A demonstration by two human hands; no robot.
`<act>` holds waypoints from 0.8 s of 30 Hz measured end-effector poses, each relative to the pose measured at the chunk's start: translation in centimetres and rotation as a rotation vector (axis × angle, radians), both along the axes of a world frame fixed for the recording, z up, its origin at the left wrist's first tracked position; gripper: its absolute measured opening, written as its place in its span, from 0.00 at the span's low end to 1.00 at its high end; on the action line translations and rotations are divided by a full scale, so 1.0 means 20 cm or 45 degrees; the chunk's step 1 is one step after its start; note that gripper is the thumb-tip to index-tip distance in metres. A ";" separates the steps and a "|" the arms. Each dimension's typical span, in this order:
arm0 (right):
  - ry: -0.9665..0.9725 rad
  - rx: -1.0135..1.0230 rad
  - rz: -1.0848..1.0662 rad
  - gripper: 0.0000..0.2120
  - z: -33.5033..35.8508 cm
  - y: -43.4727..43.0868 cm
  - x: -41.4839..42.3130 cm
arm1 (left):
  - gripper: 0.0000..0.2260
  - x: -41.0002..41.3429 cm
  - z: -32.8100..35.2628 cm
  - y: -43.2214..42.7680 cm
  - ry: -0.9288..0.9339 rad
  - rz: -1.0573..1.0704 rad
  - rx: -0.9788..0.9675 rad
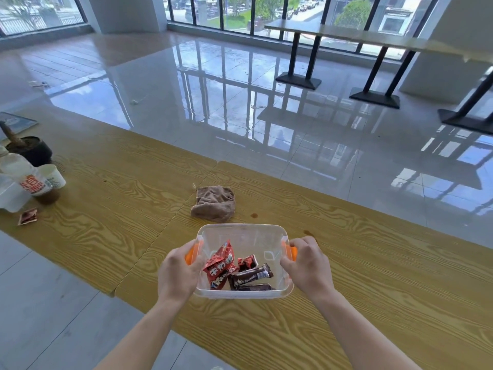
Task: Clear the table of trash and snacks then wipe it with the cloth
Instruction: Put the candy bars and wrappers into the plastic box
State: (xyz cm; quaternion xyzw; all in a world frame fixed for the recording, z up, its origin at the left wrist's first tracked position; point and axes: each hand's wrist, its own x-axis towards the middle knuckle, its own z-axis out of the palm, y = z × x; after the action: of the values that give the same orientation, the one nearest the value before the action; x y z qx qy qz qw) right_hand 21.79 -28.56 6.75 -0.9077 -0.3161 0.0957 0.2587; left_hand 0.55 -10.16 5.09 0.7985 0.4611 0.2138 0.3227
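Observation:
A clear plastic box (241,232) with orange side handles sits on the wooden table (373,276) in front of me. Inside it lie a red snack packet (219,265) and several dark chocolate bars (252,276). My left hand (177,273) grips the left orange handle and my right hand (306,265) grips the right one. A crumpled brown cloth (213,204) lies just beyond the box. At the far left stand a plastic bottle (21,174), a paper cup (53,176) and a white container (10,196), with a small red sachet (28,216) near them.
A dark plant pot (32,150) stands at the table's far left corner. Small brown stains (254,215) mark the wood right of the cloth. Beyond the table lies a shiny tiled floor, with other tables on black legs (373,76) at the back right.

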 end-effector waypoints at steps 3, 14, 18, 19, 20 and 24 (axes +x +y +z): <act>-0.033 0.016 -0.047 0.11 0.04 -0.06 0.04 | 0.14 0.07 0.05 -0.03 -0.017 -0.054 0.060; -0.131 -0.022 -0.459 0.11 0.18 -0.45 0.17 | 0.11 0.54 0.16 -0.14 -0.126 -0.463 0.121; -0.097 -0.044 -0.647 0.11 0.21 -0.64 0.19 | 0.13 0.74 0.17 -0.26 -0.123 -0.635 0.068; -0.089 -0.042 -0.690 0.11 0.22 -0.69 0.19 | 0.14 0.79 0.17 -0.29 -0.120 -0.679 0.049; -0.086 -0.049 -0.728 0.11 0.22 -0.74 0.20 | 0.15 0.83 0.17 -0.32 -0.113 -0.718 0.028; -0.080 -0.100 -0.844 0.09 0.19 -0.94 0.26 | 0.16 1.02 0.16 -0.49 -0.085 -0.837 -0.035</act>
State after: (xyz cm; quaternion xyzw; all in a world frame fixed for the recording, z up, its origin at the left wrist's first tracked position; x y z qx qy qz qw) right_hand 27.01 -47.41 10.65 -0.9730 -0.0075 -0.0095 0.2307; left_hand 20.94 -19.86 8.36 0.8926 0.1707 0.1180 0.4002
